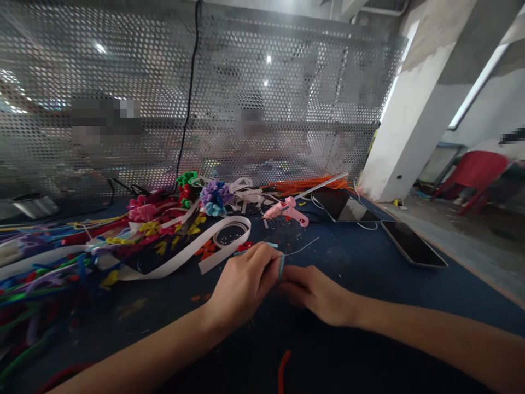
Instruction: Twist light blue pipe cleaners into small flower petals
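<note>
My left hand (pixel 248 276) is closed on a light blue pipe cleaner (pixel 281 266), which bends down at its fingertips; a short light blue piece also shows behind the knuckles. My right hand (pixel 322 295) meets it from the right, fingers pinched together at the lower end of the pipe cleaner, partly in shadow. A thin pale wire (pixel 303 247) points right from behind the left hand; where it starts is hidden. Nearer to me lies a red pipe cleaner (pixel 283 372) on the dark blue table (pixel 348 350).
Several colourful pipe cleaners and fuzzy flowers (pixel 215 197) crowd the left. A white ribbon (pixel 164 265) loops by a tape roll (pixel 229 234). Behind my hands lies a pink glue gun (pixel 287 210). A tablet (pixel 346 207) and a phone (pixel 412 243) lie right. A perforated metal screen (pixel 287 98) stands behind.
</note>
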### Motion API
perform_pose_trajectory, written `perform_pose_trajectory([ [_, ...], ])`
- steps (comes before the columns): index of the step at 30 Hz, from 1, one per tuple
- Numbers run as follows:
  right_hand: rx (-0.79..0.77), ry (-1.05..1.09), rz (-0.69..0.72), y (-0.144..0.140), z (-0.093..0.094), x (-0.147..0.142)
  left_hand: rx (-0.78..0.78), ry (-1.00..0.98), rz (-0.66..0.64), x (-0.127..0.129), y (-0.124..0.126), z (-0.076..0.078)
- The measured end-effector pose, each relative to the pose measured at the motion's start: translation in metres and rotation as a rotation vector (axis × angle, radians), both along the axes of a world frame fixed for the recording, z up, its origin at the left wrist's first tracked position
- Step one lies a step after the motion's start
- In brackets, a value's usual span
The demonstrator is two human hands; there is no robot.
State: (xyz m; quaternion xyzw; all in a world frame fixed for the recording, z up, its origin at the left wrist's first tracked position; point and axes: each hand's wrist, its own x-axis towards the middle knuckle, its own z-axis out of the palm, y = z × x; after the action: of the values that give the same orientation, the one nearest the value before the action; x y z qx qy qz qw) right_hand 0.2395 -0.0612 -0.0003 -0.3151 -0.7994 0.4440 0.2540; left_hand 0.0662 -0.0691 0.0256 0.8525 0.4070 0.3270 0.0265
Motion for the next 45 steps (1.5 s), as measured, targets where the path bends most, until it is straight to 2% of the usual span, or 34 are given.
perform_pose_trajectory([
  [3,0.095,-0.141,-0.045,-0.013,0.006,-0.001,0.069,0.079,0.033,0.0,0.001,-0.005],
  [7,0.139,-0.181,-0.05,-0.018,0.011,0.002,0.093,0.202,0.039,0.001,0.003,-0.01],
  [14,-0.075,-0.045,-0.052,-0.014,0.01,0.006,0.093,0.283,-0.032,-0.006,0.013,-0.021],
  [16,-0.011,-0.048,-0.065,-0.011,0.013,0.01,0.084,0.297,-0.031,-0.009,0.015,-0.024],
  [21,0.396,-0.137,-0.104,0.01,0.023,0.023,0.099,0.378,-0.053,-0.012,0.022,-0.03],
  [23,0.441,-0.116,-0.145,0.024,0.023,0.028,0.08,0.398,-0.054,-0.011,0.024,-0.03],
  [25,0.414,-0.073,-0.173,0.039,0.02,0.033,0.034,0.4,-0.062,-0.011,0.026,-0.031],
  [28,0.328,-0.034,-0.199,0.057,0.008,0.035,-0.025,0.348,-0.129,-0.011,0.026,-0.031],
  [32,0.159,-0.021,-0.139,0.07,-0.007,0.034,0.021,0.207,-0.233,-0.012,0.023,-0.03],
  [39,-0.048,-0.011,0.027,0.073,-0.014,0.035,0.082,-0.097,-0.208,-0.012,0.018,-0.027],
  [42,0.03,-0.07,0.123,0.063,-0.012,0.031,0.095,-0.191,-0.118,-0.011,0.017,-0.027],
  [45,0.327,-0.187,0.22,0.043,-0.011,0.022,0.081,-0.196,-0.063,-0.01,0.016,-0.028],
])
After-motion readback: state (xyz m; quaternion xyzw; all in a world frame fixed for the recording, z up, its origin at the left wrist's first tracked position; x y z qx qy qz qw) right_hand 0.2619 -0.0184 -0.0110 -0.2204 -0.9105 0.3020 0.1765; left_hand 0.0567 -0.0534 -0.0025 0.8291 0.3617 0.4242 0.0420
